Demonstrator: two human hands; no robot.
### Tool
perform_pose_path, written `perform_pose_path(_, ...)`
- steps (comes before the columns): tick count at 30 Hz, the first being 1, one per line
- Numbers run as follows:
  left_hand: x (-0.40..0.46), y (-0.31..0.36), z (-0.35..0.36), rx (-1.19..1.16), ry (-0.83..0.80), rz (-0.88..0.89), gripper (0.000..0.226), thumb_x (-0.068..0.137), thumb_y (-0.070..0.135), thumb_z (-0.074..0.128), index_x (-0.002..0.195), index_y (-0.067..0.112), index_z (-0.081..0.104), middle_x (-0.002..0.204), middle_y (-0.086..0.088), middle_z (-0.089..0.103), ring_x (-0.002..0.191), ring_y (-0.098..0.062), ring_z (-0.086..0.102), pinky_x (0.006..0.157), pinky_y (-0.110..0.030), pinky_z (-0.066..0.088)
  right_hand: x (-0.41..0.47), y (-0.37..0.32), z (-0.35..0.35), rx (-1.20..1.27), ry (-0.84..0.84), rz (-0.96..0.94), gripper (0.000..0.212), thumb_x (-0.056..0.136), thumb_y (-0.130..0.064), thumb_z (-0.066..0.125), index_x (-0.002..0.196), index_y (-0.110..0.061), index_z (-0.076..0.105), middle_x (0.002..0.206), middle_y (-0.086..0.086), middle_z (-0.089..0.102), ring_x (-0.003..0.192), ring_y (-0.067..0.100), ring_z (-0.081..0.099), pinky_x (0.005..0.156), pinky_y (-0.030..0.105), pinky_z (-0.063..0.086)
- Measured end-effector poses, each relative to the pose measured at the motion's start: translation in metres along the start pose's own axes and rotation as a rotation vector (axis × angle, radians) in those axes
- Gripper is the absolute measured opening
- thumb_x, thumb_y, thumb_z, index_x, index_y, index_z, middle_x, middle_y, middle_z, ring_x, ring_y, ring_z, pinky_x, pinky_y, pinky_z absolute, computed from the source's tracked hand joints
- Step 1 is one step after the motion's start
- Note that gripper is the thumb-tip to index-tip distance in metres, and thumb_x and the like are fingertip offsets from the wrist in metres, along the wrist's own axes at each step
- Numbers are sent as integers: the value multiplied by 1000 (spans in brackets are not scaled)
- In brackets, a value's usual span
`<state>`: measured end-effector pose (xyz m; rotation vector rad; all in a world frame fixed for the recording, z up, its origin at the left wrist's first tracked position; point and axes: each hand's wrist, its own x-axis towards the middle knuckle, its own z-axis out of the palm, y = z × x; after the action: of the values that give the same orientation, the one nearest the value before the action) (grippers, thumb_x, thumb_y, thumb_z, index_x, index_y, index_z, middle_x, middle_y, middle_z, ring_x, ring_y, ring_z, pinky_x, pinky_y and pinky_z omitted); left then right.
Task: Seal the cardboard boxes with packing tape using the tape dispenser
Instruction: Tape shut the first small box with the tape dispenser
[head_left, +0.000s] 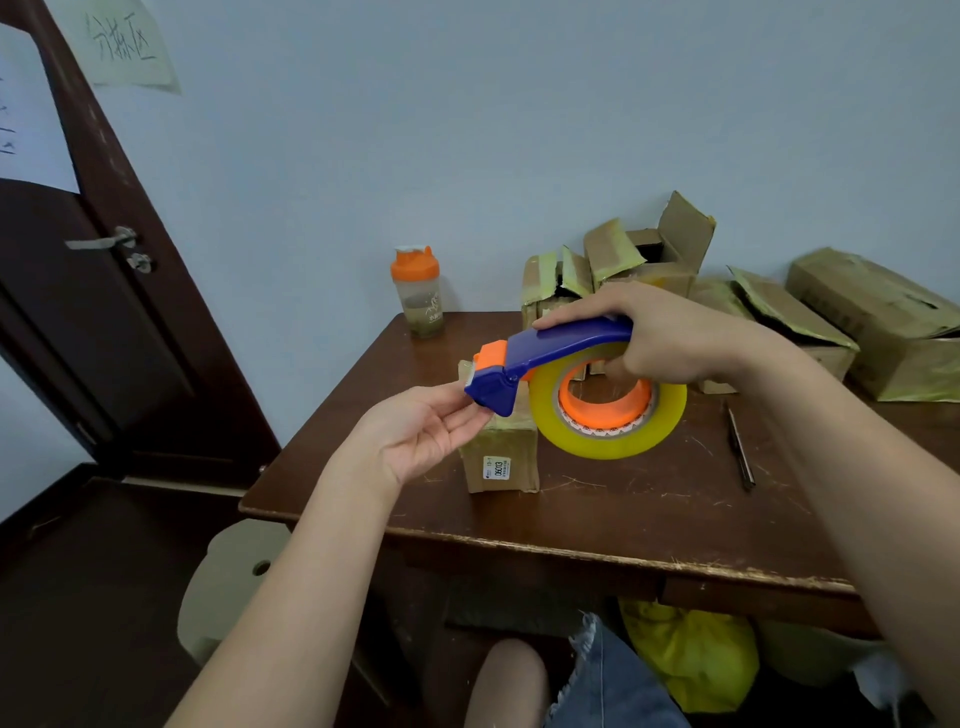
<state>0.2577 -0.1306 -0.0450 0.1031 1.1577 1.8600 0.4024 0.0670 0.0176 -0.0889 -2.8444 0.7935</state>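
My right hand (670, 332) grips the blue handle of the tape dispenser (550, 353), holding it in the air above the table. A roll of clear yellowish tape (608, 436) with an orange core sits in it. My left hand (421, 431) is palm up under the dispenser's blue and orange head, its fingertips pinching at the tape end there. Right below stands a small closed cardboard box (501, 460) with a white label on its front.
Several cardboard boxes (649, 260) with open flaps are piled along the back right of the brown table (597, 514). An orange-lidded shaker bottle (418, 291) stands at the back left corner. A pen (740, 447) lies right of the roll. A dark door (93, 291) is left.
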Motion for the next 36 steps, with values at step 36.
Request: perform_pose_path(36, 13, -41, -25, 653, 697, 509, 14, 97, 16, 58, 89, 10, 68, 71, -6, 72, 61, -14, 70, 59, -22, 52, -38, 66, 13, 56, 21, 129, 75, 83, 3, 68, 123, -58, 52, 108, -7, 45, 89, 14, 54, 71, 19, 42)
